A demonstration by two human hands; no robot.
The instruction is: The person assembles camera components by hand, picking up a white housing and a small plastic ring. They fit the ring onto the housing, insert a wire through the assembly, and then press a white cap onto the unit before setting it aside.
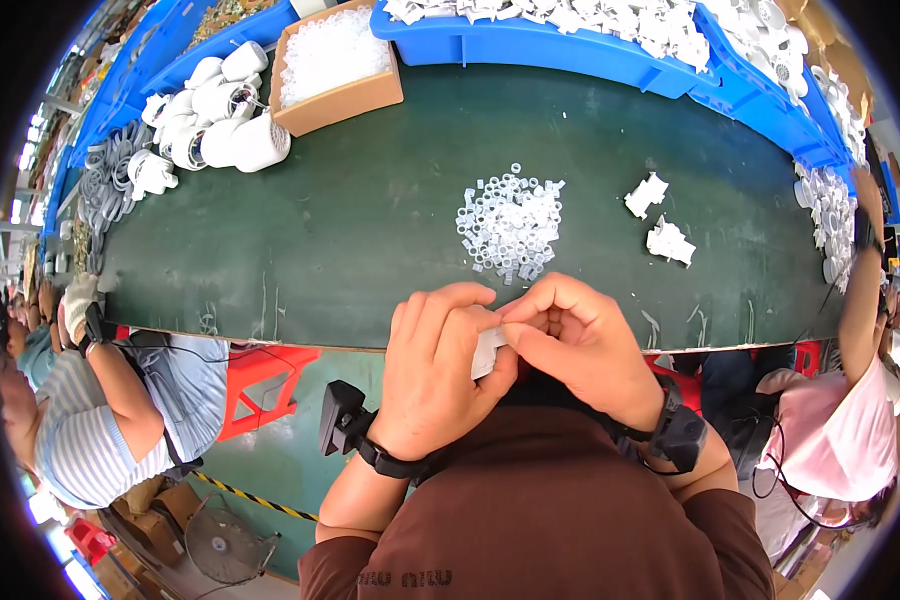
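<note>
At the near edge of the green table, my left hand [435,355] is closed round a white plastic part [487,352], most of which the fingers hide. My right hand [580,350] meets it there, thumb and fingers pinched together against the part's upper end. Whether the right fingertips also hold something small is hidden. Just beyond both hands lies a loose pile of small translucent plastic rings [510,225]. Farther right, two white plastic parts [646,195] rest apart on the tabletop.
A cardboard box [345,103] of clear small pieces stands at the back, beside white rounded housings [220,110]. Blue bins [540,45] of white parts line the far edge. Grey rings [110,185] lie far left. People sit at both sides; a red stool [260,385] is left.
</note>
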